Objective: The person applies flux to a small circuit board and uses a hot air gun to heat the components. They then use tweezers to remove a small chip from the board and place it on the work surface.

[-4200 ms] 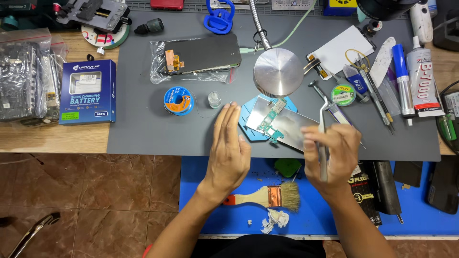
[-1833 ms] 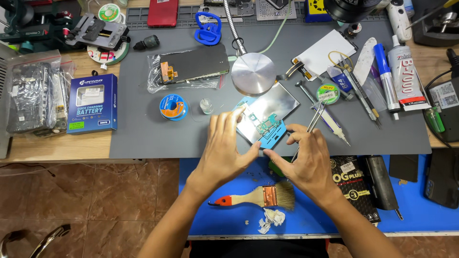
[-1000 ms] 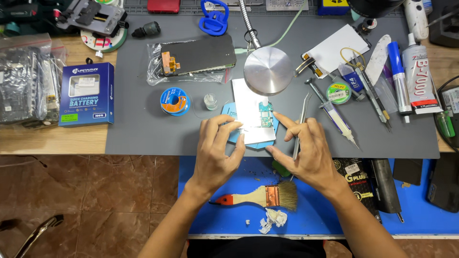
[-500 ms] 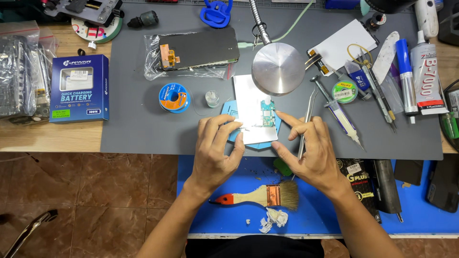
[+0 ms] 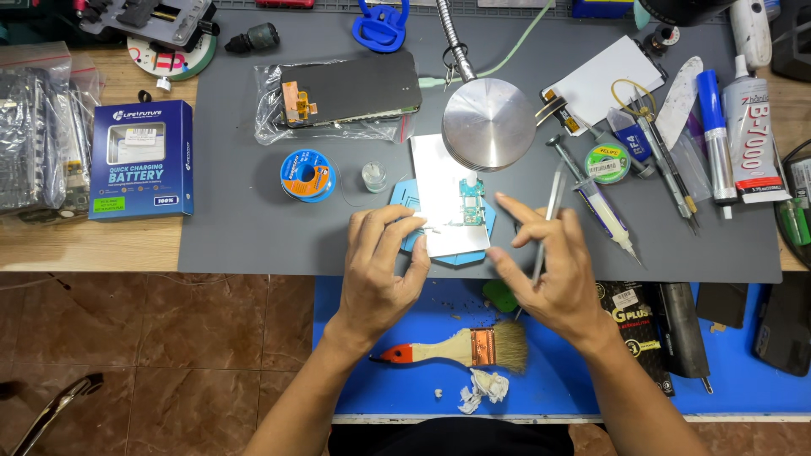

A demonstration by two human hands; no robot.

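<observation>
Fingers (image 5: 397,232) covering phone part (image 5: 448,198), perhaps touching

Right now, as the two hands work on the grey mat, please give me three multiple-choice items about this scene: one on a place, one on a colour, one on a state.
1. Where does the paintbrush lie?
A. on the blue mat below the hands
B. on the battery box
C. under the lamp head

2. What colour is the suction cup at the top?
A. red
B. blue
C. green

3. What is the right hand doing?
A. resting open and empty
B. lifting the glue tube
C. holding a thin metal tool

Answers:
1 A: the brush lies on the blue mat between the forearms.
2 B: it shows plain blue.
3 C: the fingers are closed around the thin tool.
</observation>
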